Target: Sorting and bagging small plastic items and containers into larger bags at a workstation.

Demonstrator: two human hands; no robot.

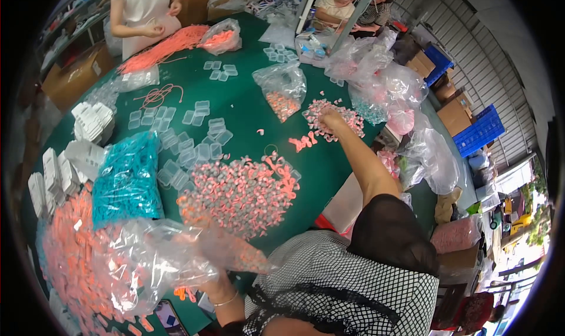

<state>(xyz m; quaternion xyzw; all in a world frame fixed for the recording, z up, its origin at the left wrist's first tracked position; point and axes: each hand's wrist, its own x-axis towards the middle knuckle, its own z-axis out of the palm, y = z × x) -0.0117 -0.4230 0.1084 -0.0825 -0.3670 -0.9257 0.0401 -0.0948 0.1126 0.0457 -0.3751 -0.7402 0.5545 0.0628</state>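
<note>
The fingers of the right hand are seen, in the head view, turned down at a small pile of pink-and-grey pieces; whether a piece is gripped cannot be told. The pile is spread beyond and to the right of the large heap of similar pieces. The left hand is placed on the near side of the heap, at a clear plastic bag; its fingers are hidden by the film, so their hold cannot be told.

Mixing is judged the main risk: pink bow-shaped pieces are laid beyond the heap's right side, close to the small pile, and loose pieces could be swept among them by a wide drag of the hand. Orange pieces are seen through plastic in front of the heap; if the film were tugged or tipped by the left hand, they could be spilled into it. The small clear boxes at the heap's far left edge could be jammed with strays if the heap were pushed outward.
</note>
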